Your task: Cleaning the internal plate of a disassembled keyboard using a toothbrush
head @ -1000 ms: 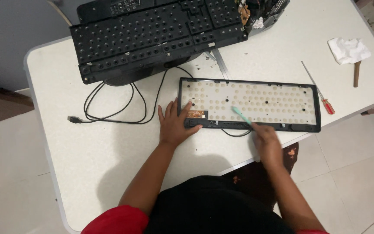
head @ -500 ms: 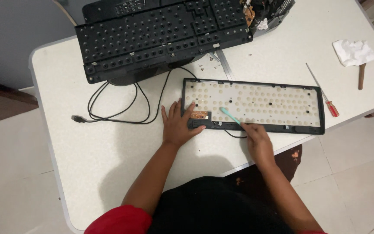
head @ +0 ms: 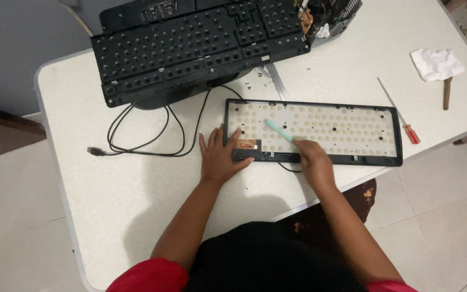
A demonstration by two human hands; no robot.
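An opened keyboard base (head: 352, 130) with a pale membrane of round dots lies on the white table (head: 136, 189). My left hand (head: 220, 157) rests flat on its left end, fingers spread beside a small brown circuit board (head: 246, 144). My right hand (head: 312, 159) grips a light green brush (head: 278, 130), its tip laid on the membrane left of centre.
A black keyboard top shell (head: 195, 48) lies face down at the back, with a black cable (head: 147, 135) looping to a plug. A red-handled screwdriver (head: 401, 116), a crumpled white cloth (head: 436, 62) and a brown-handled tool (head: 447, 93) sit at the right. Small screws (head: 255, 81) lie scattered.
My right hand has carried the brush leftward along the membrane. My left hand has stayed on the left end of the base.
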